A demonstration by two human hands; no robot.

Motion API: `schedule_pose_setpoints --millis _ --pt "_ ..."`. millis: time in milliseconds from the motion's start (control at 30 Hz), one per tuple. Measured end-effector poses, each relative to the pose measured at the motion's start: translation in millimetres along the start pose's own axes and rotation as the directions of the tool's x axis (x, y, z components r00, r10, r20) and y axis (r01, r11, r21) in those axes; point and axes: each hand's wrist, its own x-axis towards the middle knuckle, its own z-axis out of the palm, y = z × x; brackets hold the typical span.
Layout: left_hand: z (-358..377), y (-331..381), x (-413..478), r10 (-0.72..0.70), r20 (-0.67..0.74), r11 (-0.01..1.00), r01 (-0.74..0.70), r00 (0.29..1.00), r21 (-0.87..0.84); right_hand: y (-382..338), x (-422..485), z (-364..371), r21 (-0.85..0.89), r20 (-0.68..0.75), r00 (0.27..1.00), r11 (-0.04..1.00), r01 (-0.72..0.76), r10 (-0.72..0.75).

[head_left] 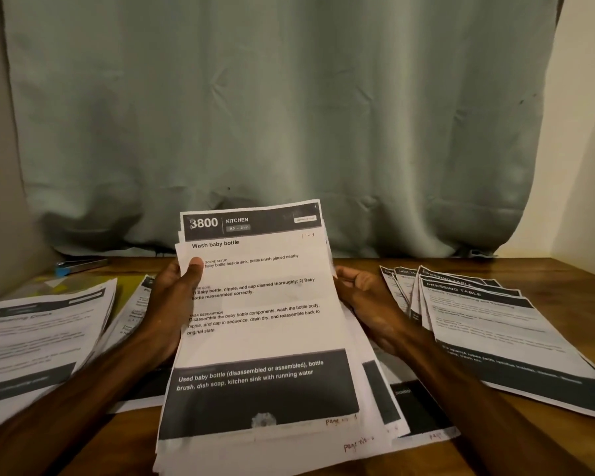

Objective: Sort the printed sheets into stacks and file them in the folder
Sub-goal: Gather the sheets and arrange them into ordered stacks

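I hold a thick bundle of printed sheets [261, 324] upright over the middle of the wooden table [571, 280]; its top page reads "3800 KITCHEN, Wash baby bottle". My left hand [172, 304] grips the bundle's left edge, thumb pressed on the front page. My right hand [364, 300] cups the right edge from behind, fingers curled round it. A fanned stack headed "DRESSING TABLE" [488, 321] lies on the right. Another stack [38, 334] lies on the left. A yellow-green folder [124, 290] shows partly under the left papers.
More sheets [423, 410] lie flat beneath the held bundle. A stapler with a blue end [79, 266] rests at the back left of the table. A grey-green curtain [289, 115] hangs behind the table; a cream wall [588, 132] stands at the right.
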Motion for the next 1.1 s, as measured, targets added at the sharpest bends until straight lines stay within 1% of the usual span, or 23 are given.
schedule_pose_setpoints --millis 33,67,100,133,167,200,233,267,300,367,400,433,533,600,733,833,967,1100 --pt "-0.2 -0.2 -0.1 -0.003 0.002 1.000 0.003 1.000 0.010 0.4 0.6 0.3 -0.052 -0.004 1.000 0.999 -0.005 0.005" --pt "-0.8 -0.2 0.4 0.003 0.008 1.000 -0.003 1.000 0.024 -0.1 2.2 -1.4 -0.112 -0.040 0.999 0.994 -0.013 0.009" --pt "-1.5 0.1 -0.3 0.012 0.011 0.999 -0.012 1.000 0.038 0.7 5.1 -6.4 -0.152 -0.113 0.994 0.988 -0.027 0.010" --pt "-2.3 1.1 -1.2 0.028 0.015 0.998 -0.029 0.999 0.057 0.7 7.1 -12.9 -0.150 -0.180 0.984 0.988 -0.028 0.000" --pt "-3.0 2.4 -2.6 0.045 0.021 0.996 -0.047 0.999 0.072 0.9 8.3 -21.3 -0.155 -0.236 0.971 0.988 -0.003 -0.034" --pt "-3.8 2.1 -3.2 0.059 0.032 0.994 -0.062 0.998 0.086 4.0 9.0 -32.8 -0.216 -0.279 0.956 0.976 0.030 -0.091" --pt "-4.6 2.7 -3.6 0.069 0.042 0.993 -0.073 0.997 0.098 6.0 9.6 -44.9 -0.334 -0.307 0.938 0.941 0.052 -0.161" --pt "-4.9 2.5 -3.6 0.073 0.050 0.991 -0.079 0.996 0.109 9.6 11.7 -57.7 -0.448 -0.326 0.923 0.893 0.037 -0.202" --pt "-4.9 2.9 -3.8 0.074 0.053 0.990 -0.079 0.996 0.113 11.4 13.6 -67.0 -0.551 -0.328 0.921 0.834 -0.006 -0.210" --pt "-4.8 2.0 -2.5 0.064 0.055 0.993 -0.069 0.996 0.099 12.0 15.7 -73.6 -0.753 -0.284 0.943 0.649 -0.107 -0.175" --pt "-4.3 2.1 -2.3 0.061 0.053 0.993 -0.066 0.997 0.098 13.2 16.8 -72.3 -0.806 -0.274 0.950 0.574 -0.144 -0.146" --pt "-3.8 2.8 -3.2 0.064 0.052 0.993 -0.069 0.997 0.101 13.3 16.9 -67.6 -0.824 -0.271 0.957 0.538 -0.178 -0.100" --pt "-2.4 3.2 -3.9 0.066 0.044 0.991 -0.071 0.997 0.110 19.8 15.2 -58.3 -0.830 -0.220 0.974 0.513 -0.218 0.058" --pt "-3.3 2.4 -2.6 0.067 0.045 0.992 -0.071 0.997 0.103 25.8 16.4 -57.6 -0.838 -0.197 0.974 0.497 -0.225 0.111" --pt "-4.8 0.1 -1.2 0.063 0.060 0.990 -0.070 0.996 0.119 23.2 18.1 -59.4 -0.823 -0.166 0.974 0.523 -0.223 0.153" --pt "-2.4 0.7 -4.4 0.077 0.068 0.988 -0.085 0.995 0.130 22.6 18.6 -58.6 -0.788 -0.189 0.965 0.558 -0.261 0.184" --pt "-2.8 2.1 -7.1 0.092 0.067 0.982 -0.101 0.994 0.160 25.2 18.8 -57.3 -0.758 -0.268 0.947 0.568 -0.321 0.176" --pt "-2.2 1.7 -8.4 0.091 0.067 0.985 -0.100 0.994 0.142 28.4 17.8 -54.9 -0.748 -0.256 0.957 0.599 -0.287 0.139"
